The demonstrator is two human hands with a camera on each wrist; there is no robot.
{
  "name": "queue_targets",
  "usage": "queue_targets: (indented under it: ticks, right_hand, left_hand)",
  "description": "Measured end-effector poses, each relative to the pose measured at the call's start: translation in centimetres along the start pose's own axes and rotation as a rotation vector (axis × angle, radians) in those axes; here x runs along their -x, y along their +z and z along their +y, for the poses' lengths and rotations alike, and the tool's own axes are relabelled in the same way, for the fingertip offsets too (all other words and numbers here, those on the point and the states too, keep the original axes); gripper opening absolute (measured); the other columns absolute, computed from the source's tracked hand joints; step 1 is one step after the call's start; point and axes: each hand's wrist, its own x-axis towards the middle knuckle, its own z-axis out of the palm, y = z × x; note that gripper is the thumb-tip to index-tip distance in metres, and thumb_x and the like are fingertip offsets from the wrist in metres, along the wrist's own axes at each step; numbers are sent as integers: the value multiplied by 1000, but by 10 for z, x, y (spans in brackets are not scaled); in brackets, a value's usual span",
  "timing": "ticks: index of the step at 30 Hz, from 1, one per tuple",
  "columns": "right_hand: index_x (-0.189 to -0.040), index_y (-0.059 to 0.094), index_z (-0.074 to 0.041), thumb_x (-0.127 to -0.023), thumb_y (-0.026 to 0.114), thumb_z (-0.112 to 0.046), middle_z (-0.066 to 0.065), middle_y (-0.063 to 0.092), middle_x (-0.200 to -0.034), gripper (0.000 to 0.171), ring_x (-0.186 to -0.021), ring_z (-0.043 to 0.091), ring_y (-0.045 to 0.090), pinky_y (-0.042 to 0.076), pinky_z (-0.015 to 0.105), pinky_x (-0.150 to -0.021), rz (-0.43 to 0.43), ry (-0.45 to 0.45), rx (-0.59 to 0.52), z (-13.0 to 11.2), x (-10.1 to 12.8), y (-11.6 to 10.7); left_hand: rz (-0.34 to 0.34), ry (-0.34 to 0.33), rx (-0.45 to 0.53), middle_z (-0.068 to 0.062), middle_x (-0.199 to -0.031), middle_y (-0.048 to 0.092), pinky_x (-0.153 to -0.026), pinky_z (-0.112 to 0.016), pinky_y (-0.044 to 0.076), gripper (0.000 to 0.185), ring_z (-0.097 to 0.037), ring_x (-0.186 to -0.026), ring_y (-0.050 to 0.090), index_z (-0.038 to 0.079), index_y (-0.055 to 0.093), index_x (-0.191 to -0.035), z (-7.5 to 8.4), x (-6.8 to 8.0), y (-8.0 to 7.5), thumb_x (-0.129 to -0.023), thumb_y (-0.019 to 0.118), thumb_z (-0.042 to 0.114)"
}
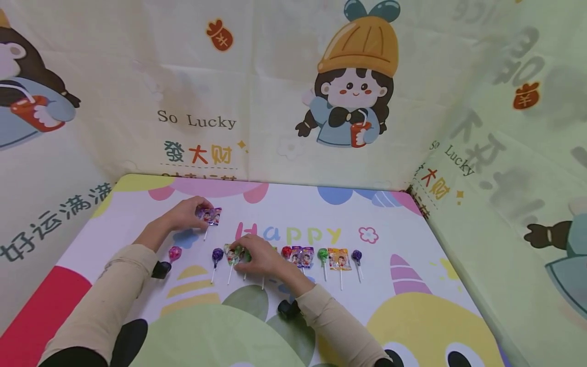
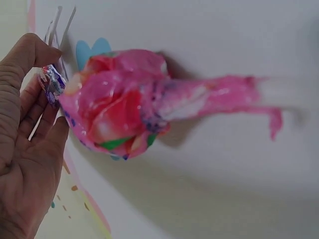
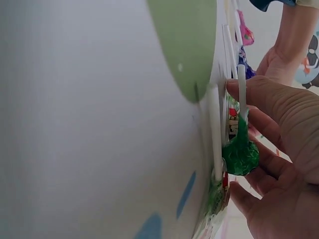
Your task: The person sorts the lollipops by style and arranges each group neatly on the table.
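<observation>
My left hand (image 1: pixel 185 215) pinches a flat purple-wrapped lollipop (image 1: pixel 212 216) between thumb and fingers, behind the row of sweets. Close up in the left wrist view, a round pink lollipop (image 2: pixel 117 102) lies on the table in front of that hand (image 2: pixel 35 134). With thumb and fingers my right hand (image 1: pixel 260 257) grips a flat green-wrapped lollipop (image 1: pixel 233 254) at the table. Right beside these fingers, the right wrist view has a round green lollipop (image 3: pixel 241 157) and another green wrapper (image 3: pixel 215 196). A round dark purple lollipop (image 1: pixel 217 255) lies between the two hands.
Rightward the row goes on with a red lollipop (image 1: pixel 286 252), a flat purple one (image 1: pixel 302 256), a round green one (image 1: pixel 323 254), a flat orange one (image 1: pixel 339 259) and a dark purple one (image 1: pixel 357 256). Printed cloth walls (image 1: pixel 275 61) enclose the patterned table (image 1: pixel 394 224).
</observation>
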Motion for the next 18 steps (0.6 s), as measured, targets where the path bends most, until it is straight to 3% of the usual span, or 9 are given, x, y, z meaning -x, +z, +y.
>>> queue_targets:
  ticks: [18]
  right_hand:
    - [-125,58,-15,-83,74,-25,0,57,-124,45,-114,14,52,42,28,-99,77,5,-37,3,-26,-20]
  left_hand:
    - [-9,-22,7,-20,-124,54,-104,-56,35,58,-37,-116,48,3,55,-120,1,-2,-1,-73,82,22]
